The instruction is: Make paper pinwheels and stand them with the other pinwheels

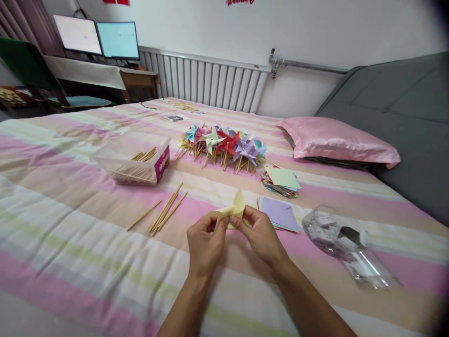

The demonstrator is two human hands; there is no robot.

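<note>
A pale yellow paper pinwheel (234,206), with its corners folded in, is pinched at the centre between my two hands. My left hand (206,241) grips its left side, thumb and fingers closed on the paper. From the other side my right hand (258,234) holds it, thumb tip close to my left thumb. Just beyond my right hand lies a small stack of coloured paper squares (278,214), lilac on top. Several thin wooden sticks (164,213) lie on the bed to the left. Finished pinwheels (228,142) in many colours stand bunched behind.
A clear plastic box (135,161) holds more sticks at the left. Another paper pile (280,180) sits behind the lilac one. To the right are clear plastic containers (333,234) with small packets. A pink pillow (340,140) rests by the grey headboard (396,103).
</note>
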